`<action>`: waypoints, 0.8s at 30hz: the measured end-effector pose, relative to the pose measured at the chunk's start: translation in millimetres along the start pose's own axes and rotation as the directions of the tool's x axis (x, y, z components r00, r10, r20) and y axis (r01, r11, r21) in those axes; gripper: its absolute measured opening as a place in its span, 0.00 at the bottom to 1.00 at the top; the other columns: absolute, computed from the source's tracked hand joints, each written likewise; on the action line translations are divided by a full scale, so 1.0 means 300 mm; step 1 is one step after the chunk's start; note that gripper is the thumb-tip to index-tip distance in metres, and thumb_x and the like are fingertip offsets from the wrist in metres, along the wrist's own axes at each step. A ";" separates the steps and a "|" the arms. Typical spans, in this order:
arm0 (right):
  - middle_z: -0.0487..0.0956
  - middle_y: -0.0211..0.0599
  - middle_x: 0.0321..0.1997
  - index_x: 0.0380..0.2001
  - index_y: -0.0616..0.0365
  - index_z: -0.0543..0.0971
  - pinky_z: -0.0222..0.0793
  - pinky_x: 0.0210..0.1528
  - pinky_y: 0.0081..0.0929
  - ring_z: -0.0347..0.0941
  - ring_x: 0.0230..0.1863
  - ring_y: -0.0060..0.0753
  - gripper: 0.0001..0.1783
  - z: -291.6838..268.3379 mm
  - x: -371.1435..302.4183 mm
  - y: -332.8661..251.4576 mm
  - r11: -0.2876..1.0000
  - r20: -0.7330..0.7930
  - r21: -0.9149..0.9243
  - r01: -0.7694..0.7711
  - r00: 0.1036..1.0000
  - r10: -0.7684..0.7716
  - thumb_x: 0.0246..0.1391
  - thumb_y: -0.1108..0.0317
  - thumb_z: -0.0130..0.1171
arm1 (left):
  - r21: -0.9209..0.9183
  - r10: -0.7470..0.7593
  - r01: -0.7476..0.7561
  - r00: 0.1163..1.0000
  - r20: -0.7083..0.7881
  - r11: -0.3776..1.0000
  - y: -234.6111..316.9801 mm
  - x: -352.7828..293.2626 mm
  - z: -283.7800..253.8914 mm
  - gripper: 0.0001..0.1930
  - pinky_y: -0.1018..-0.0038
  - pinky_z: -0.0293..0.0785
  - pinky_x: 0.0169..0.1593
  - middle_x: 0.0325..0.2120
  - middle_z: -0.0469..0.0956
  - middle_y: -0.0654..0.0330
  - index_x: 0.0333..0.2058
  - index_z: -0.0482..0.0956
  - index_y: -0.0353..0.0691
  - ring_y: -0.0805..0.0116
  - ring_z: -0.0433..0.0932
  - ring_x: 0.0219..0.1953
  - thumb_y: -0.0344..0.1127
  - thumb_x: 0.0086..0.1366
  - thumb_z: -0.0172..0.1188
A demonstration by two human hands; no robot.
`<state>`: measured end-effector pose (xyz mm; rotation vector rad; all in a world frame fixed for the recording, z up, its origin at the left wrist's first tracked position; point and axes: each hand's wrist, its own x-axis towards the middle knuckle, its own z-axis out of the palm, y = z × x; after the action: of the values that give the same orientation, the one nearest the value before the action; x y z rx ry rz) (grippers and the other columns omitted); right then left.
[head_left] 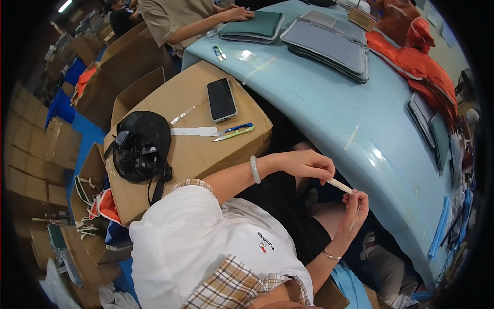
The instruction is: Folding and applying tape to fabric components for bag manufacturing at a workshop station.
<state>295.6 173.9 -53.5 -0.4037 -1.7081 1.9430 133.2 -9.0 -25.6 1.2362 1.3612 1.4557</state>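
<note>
A narrow, pale, flat strip (340, 186) stretches between my two hands, beside the table's near edge. My left hand (310, 165), with a pale bangle on the wrist, pinches its upper end. The lower end sits in the fingers of my right hand (354, 208), which wears a silver bracelet. A thin light sliver shows along the right palm; I cannot tell whether it is part of the strip. Both hands are closed, and my left fingertips are partly hidden.
A carton (200, 149) on the left bears a phone (222, 99), thread snips (234, 132) and a black cap with straps (141, 147). Grey zip cases (329, 46), a green case (252, 28) under another person's hand, and orange fabric (417, 67) lie on the blue-covered table (309, 98).
</note>
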 end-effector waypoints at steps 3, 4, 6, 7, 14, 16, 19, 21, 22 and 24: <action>0.71 0.32 0.30 0.30 0.61 0.69 0.64 0.35 0.17 0.66 0.30 0.21 0.04 0.022 0.007 -0.010 0.989 0.016 -0.136 0.063 0.998 -0.062 0.58 0.74 0.52 | 0.214 0.052 -0.025 0.991 -0.123 0.976 -0.020 -0.015 -0.009 0.09 0.79 0.70 0.35 0.24 0.77 0.65 0.34 0.75 0.38 0.78 0.75 0.29 0.38 0.65 0.54; 0.70 0.32 0.30 0.30 0.61 0.69 0.64 0.35 0.17 0.66 0.30 0.20 0.04 0.029 0.011 -0.025 0.989 0.010 -0.127 0.069 0.998 -0.068 0.58 0.74 0.52 | 0.252 0.081 -0.040 0.984 -0.157 0.967 -0.038 -0.026 -0.020 0.09 0.79 0.71 0.32 0.23 0.77 0.64 0.33 0.76 0.38 0.78 0.75 0.26 0.38 0.65 0.55; 0.70 0.32 0.30 0.30 0.61 0.68 0.64 0.35 0.16 0.66 0.29 0.20 0.04 0.036 0.022 -0.048 0.988 -0.034 -0.137 0.077 0.996 -0.082 0.58 0.74 0.52 | 0.329 0.074 -0.012 0.982 -0.177 0.944 -0.016 -0.052 -0.042 0.09 0.79 0.71 0.31 0.21 0.77 0.64 0.32 0.76 0.37 0.77 0.76 0.25 0.38 0.64 0.55; 0.69 0.31 0.31 0.30 0.61 0.68 0.63 0.35 0.16 0.65 0.29 0.19 0.05 0.031 0.024 -0.059 0.991 -0.013 -0.107 0.078 0.997 -0.080 0.59 0.73 0.52 | 0.348 0.040 0.026 0.983 -0.179 0.937 -0.013 -0.053 -0.042 0.09 0.78 0.71 0.32 0.21 0.78 0.63 0.32 0.76 0.37 0.75 0.77 0.25 0.37 0.64 0.55; 0.69 0.30 0.29 0.29 0.60 0.69 0.62 0.36 0.14 0.64 0.30 0.18 0.06 0.023 0.039 -0.106 0.993 0.105 -0.114 0.032 0.994 -0.020 0.58 0.72 0.55 | 0.370 -0.108 0.139 0.989 -0.103 0.919 0.003 -0.028 -0.029 0.11 0.76 0.73 0.33 0.22 0.78 0.60 0.42 0.76 0.39 0.71 0.78 0.26 0.35 0.63 0.53; 0.70 0.30 0.29 0.29 0.61 0.69 0.62 0.36 0.14 0.64 0.30 0.17 0.06 0.021 0.046 -0.117 0.987 0.115 -0.159 0.014 0.993 0.004 0.57 0.73 0.55 | 0.344 -0.106 0.121 0.992 -0.064 0.931 -0.026 -0.027 -0.025 0.12 0.75 0.73 0.33 0.22 0.78 0.60 0.44 0.76 0.39 0.70 0.79 0.27 0.35 0.64 0.52; 0.72 0.29 0.28 0.29 0.62 0.71 0.64 0.35 0.14 0.66 0.29 0.17 0.04 0.031 0.059 -0.129 0.968 0.129 -0.250 -0.008 0.991 0.042 0.56 0.75 0.56 | 0.362 -0.007 0.032 0.998 -0.069 0.932 -0.050 -0.036 -0.013 0.14 0.75 0.73 0.33 0.23 0.79 0.59 0.46 0.76 0.38 0.69 0.80 0.26 0.34 0.64 0.51; 0.73 0.29 0.27 0.29 0.63 0.72 0.65 0.34 0.14 0.67 0.29 0.16 0.04 0.044 0.072 -0.122 0.957 0.155 -0.291 -0.013 0.986 0.060 0.55 0.77 0.56 | 0.348 -0.070 0.120 0.986 -0.154 0.930 -0.040 -0.060 -0.009 0.14 0.74 0.74 0.37 0.30 0.81 0.58 0.45 0.76 0.37 0.67 0.80 0.31 0.34 0.63 0.53; 0.73 0.28 0.27 0.29 0.63 0.72 0.65 0.34 0.14 0.68 0.29 0.16 0.04 0.039 0.078 -0.115 0.951 0.155 -0.310 -0.004 0.986 0.055 0.54 0.77 0.57 | 0.339 0.019 0.069 0.969 -0.248 0.938 -0.029 -0.057 0.004 0.13 0.72 0.74 0.32 0.25 0.81 0.58 0.40 0.79 0.38 0.66 0.80 0.25 0.38 0.62 0.54; 0.73 0.28 0.27 0.29 0.63 0.72 0.65 0.35 0.14 0.68 0.29 0.16 0.04 0.039 0.095 -0.097 0.946 0.205 -0.323 0.014 0.977 0.055 0.53 0.78 0.58 | 0.414 0.005 0.119 0.958 -0.287 0.903 -0.011 -0.080 0.000 0.12 0.72 0.74 0.32 0.24 0.81 0.59 0.37 0.80 0.39 0.64 0.80 0.25 0.40 0.61 0.55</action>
<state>271.2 182.2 -20.0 -0.3402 -2.1817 1.7718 138.5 -31.6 -32.4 1.2699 1.9779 1.3710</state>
